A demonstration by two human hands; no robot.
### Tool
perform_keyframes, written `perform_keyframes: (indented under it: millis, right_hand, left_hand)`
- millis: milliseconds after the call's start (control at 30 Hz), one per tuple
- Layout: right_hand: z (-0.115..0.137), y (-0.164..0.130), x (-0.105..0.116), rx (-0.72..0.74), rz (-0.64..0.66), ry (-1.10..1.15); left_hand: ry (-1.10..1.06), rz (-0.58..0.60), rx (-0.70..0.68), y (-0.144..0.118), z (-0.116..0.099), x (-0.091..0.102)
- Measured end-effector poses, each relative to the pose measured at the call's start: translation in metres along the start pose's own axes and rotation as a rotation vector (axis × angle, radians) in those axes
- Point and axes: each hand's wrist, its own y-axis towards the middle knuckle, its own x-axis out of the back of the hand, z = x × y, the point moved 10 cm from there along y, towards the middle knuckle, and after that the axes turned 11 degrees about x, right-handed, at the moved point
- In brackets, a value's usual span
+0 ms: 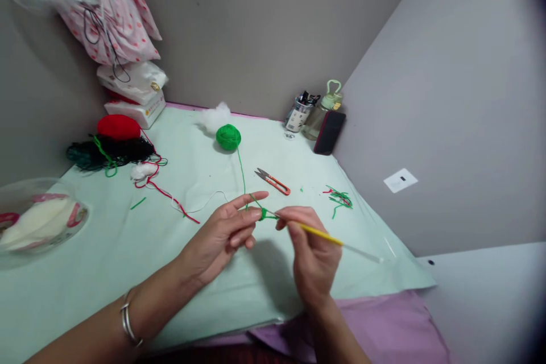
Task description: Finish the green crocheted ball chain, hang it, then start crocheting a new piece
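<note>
Two bare hands meet above the pale green mat covering the desk. The left hand pinches a small green crocheted piece of yarn between thumb and forefinger, its other fingers loosely spread, which looks meant to steady the work and keep the strand taut. The right hand is closed around a slim yellow-handled crochet hook, gripped like a pencil so the tip can work into the stitches. The hook's long axis runs from lower right up to the left, its working end pointing at the green piece and its clear tail end sticking out to the right over the mat.

A green strand leads from the piece away across the mat to a round ball of green yarn, set far enough back to feed freely. Orange-handled thread snips lie just beyond the hands, and green yarn offcuts sit to the right.
</note>
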Motion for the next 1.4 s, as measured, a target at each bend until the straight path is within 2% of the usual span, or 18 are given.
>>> perform_keyframes:
  millis: [100,233,367,500,600,733,800,867,933,1067,1200,1267,1333,1400]
  right_hand:
    - [-0.02,-0.003,0.0,-0.207,-0.079,0.267]
    - [-0.019,-0.002,-0.011,-0.197,-0.016,0.278]
    - [-0.028,-0.005,-0.01,-0.26,-0.041,0.34]
    - [-0.029,-0.005,-0.01,-0.3,-0.002,0.424]
    - [-0.011,0.0,-0.004,-0.142,0.07,0.216]
    - [0.028,-0.003,-0.016,0.291,0.263,-0.181]
    - [0.037,-0.009,-0.025,0.44,0.323,-0.356]
    - [0.039,-0.012,-0.03,0.495,0.347,-0.462]
    - [0.04,-0.012,-0.031,0.503,0.334,-0.479]
    - [0.035,-0.005,-0.017,0.366,0.191,-0.281]
    - [0.005,0.001,0.001,0.027,0.009,0.067]
    - [-0.008,0.0,0.002,-0.1,-0.044,0.222]
    - [-0.011,0.002,-0.005,-0.122,-0.011,0.28]
    - [-0.007,0.004,-0.01,-0.079,0.028,0.238]
  left_hand:
    - [0.022,-0.005,-0.058,-0.002,-0.006,0.0]
    - [0.13,0.006,-0.153,-0.005,-0.009,-0.007]
    - [0.137,0.023,-0.135,-0.005,-0.006,-0.009]
    - [0.142,0.029,-0.122,-0.007,-0.008,-0.008]
    - [0.179,-0.004,-0.148,-0.008,-0.011,-0.004]
    - [0.213,-0.084,-0.194,-0.007,-0.014,0.005]
    - [0.192,-0.1,-0.214,-0.007,-0.014,0.006]
    - [0.149,-0.088,-0.21,-0.006,-0.013,0.006]
    - [0.094,-0.045,-0.142,-0.004,-0.007,0.003]
    - [0.008,0.037,0.021,-0.001,0.006,-0.001]
    - [0.015,0.004,-0.03,-0.002,-0.001,0.001]
    - [0.041,0.009,-0.076,-0.004,-0.004,-0.001]
    - [0.08,0.037,-0.102,-0.004,-0.003,-0.007]
    - [0.115,0.063,-0.115,-0.005,-0.001,-0.011]
